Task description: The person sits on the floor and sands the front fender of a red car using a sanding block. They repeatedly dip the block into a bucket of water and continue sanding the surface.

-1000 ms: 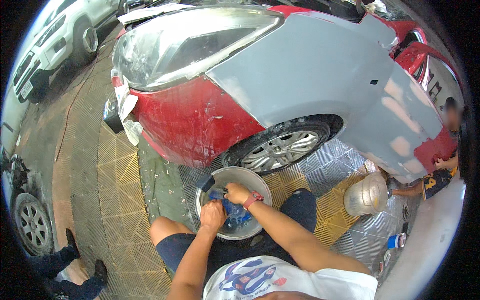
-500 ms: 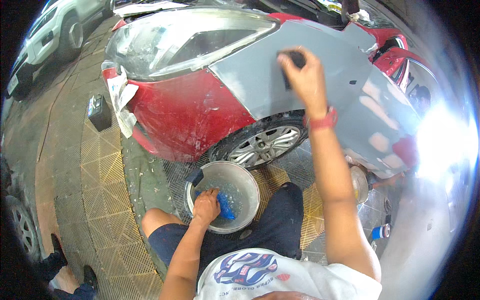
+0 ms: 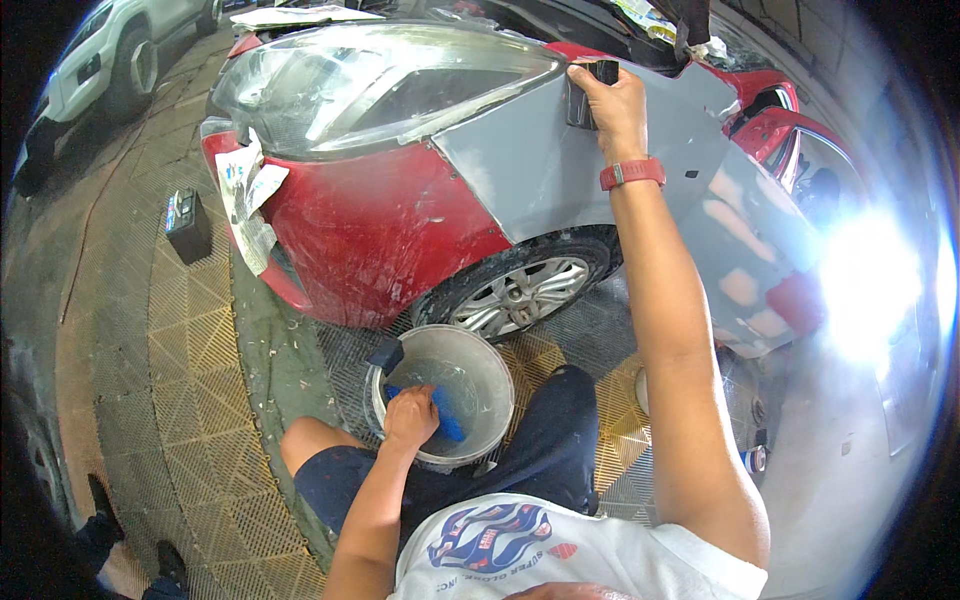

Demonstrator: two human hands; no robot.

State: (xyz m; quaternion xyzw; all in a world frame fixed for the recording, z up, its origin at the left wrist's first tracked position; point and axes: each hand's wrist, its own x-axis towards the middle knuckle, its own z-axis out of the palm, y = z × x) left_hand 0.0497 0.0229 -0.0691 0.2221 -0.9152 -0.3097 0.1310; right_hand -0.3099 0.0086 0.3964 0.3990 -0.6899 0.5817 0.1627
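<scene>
My right hand (image 3: pixel 622 108) grips a black sanding block (image 3: pixel 580 108), holding it to the grey-primed fender (image 3: pixel 540 170) of a red car, just behind the headlight (image 3: pixel 390 85). A red watch band (image 3: pixel 633 174) is on that wrist. Lower down, my left hand (image 3: pixel 411 416) is closed on a blue cloth or sponge (image 3: pixel 449 420) inside a round bucket (image 3: pixel 503 378) that stands between my knees. The bottom of the blue piece is hard to make out in the cloudy water. A dark block-like piece (image 3: pixel 386 353) sits on the bucket's left rim.
The front wheel (image 3: pixel 520 295) is just beyond the bucket. Masking paper (image 3: pixel 245 195) hangs from the bumper's left end, and a black battery-like box (image 3: pixel 187 228) stands on the grated floor. Another person's shoes (image 3: pixel 170 562) show at lower left. A bright light (image 3: pixel 868 290) glares at right.
My right hand has moved up the fender with the block, toward the headlight's rear edge. My left hand stays in the bucket with the blue piece.
</scene>
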